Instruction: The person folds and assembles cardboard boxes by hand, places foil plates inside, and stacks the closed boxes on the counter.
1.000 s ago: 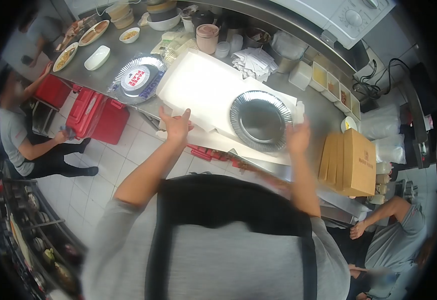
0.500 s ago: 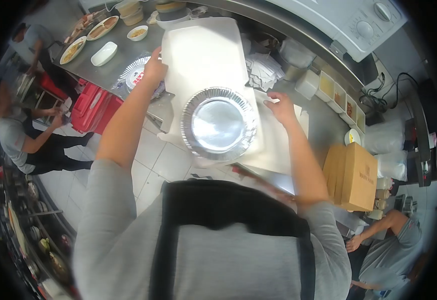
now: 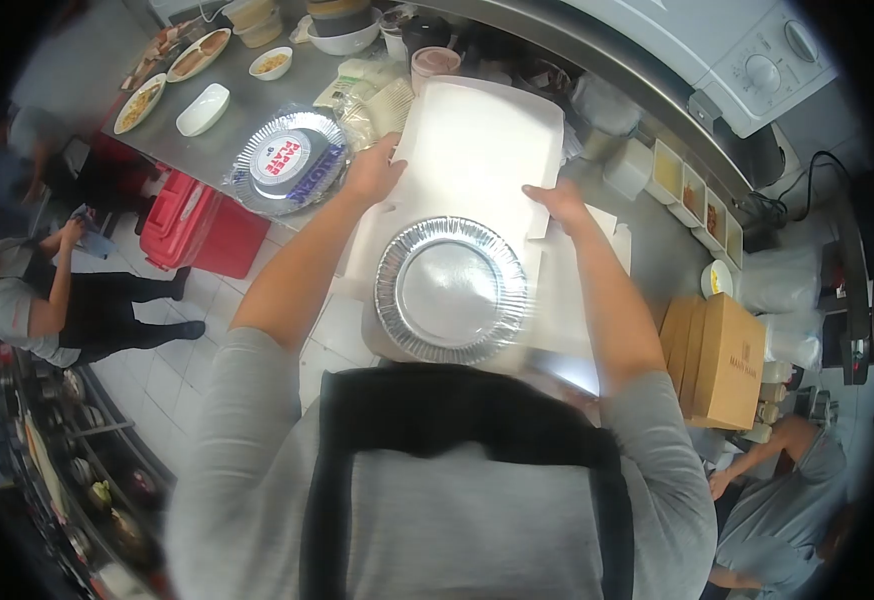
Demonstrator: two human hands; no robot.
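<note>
- Spanning the view, a steel counter (image 3: pixel 207 140) carries dishes of food and a wrapped pack of paper plates (image 3: pixel 292 160).
- White flat box (image 3: pixel 482 150) is held above the counter edge, tilted toward the person.
- Silver paper plate (image 3: pixel 452 290) lies on the box's near end.
- Left hand (image 3: pixel 375 172) grips the box's left edge, fingers clenched on it.
- Right hand (image 3: pixel 557 203) grasps the right edge likewise.

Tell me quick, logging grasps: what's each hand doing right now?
Left hand: closed on the left edge of the white board.
Right hand: closed on its right edge; silver plate rides on it.
</note>
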